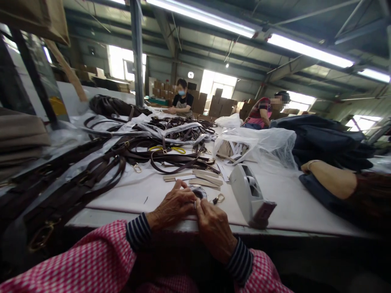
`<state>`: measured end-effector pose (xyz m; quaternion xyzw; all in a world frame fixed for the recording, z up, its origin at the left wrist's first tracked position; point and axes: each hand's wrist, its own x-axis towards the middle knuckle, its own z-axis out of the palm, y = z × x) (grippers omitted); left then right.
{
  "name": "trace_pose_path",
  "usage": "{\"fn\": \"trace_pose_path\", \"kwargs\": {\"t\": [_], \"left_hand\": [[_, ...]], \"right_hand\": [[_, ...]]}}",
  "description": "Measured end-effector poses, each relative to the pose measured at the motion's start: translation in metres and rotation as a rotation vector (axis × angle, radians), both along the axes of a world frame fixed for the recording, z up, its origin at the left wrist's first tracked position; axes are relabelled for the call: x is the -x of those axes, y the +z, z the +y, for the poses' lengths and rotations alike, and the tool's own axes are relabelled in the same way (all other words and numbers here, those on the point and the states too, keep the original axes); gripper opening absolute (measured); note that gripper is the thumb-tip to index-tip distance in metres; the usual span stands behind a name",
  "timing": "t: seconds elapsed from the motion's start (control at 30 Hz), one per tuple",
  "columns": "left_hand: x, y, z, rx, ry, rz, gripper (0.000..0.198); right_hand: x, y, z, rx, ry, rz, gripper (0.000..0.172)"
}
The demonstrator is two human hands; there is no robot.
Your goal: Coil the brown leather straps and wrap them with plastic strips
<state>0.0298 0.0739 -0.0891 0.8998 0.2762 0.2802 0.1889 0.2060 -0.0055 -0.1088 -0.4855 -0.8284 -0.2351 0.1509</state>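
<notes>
My left hand (174, 203) and my right hand (214, 224) meet near the table's front edge, fingers bent and pinching. Their fingertips come together on the near rim of a ring that looks like a roll of clear tape (200, 189). What lies right between the fingertips is mostly covered. Beside my right hand rests a short dark strap end with a gold clasp (220, 198). A grey tape dispenser (242, 191) stands further right. Just beyond the roll lie several flat beige strips (206, 180).
Dark brown leather straps (180, 162) with gold buckles heap across the left and far table. Yellow-handled scissors (175, 149) lie among them. Behind the dispenser is a clear plastic bag (262, 142). A co-worker's arm (330, 177) rests on dark fabric at right; two people are further back.
</notes>
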Motion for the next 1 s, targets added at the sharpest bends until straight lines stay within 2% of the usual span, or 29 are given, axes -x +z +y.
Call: {"fn": "trace_pose_path", "kwargs": {"t": [0.07,0.17,0.37,0.43,0.6,0.7,0.9,1.0], "left_hand": [[0.002,0.006,0.000,0.052,0.001,0.017,0.013],[0.006,0.016,0.002,0.163,-0.012,0.050,0.022],[0.008,0.019,0.008,0.226,0.036,0.035,0.027],[0.005,0.018,0.007,0.233,0.054,0.032,0.025],[-0.003,0.017,0.001,0.201,0.134,0.034,0.021],[-0.001,0.013,-0.004,0.152,0.131,0.037,0.020],[0.006,0.009,0.001,0.101,0.063,0.034,0.022],[0.004,0.006,0.005,0.106,0.061,0.007,0.027]], "right_hand": [[0.007,-0.005,-0.004,-0.015,-0.070,-0.036,0.040],[0.014,-0.006,-0.010,0.032,-0.164,-0.017,0.051],[0.005,0.011,-0.017,0.314,-0.110,0.164,0.065],[0.004,0.009,-0.018,0.307,-0.103,0.172,0.066],[0.015,-0.010,-0.021,0.131,-0.171,0.076,0.066],[0.016,-0.012,-0.021,0.144,-0.165,0.100,0.065],[0.004,0.011,-0.021,0.309,-0.081,0.382,0.053],[-0.016,0.030,-0.030,0.298,-0.012,0.632,0.043]]}}
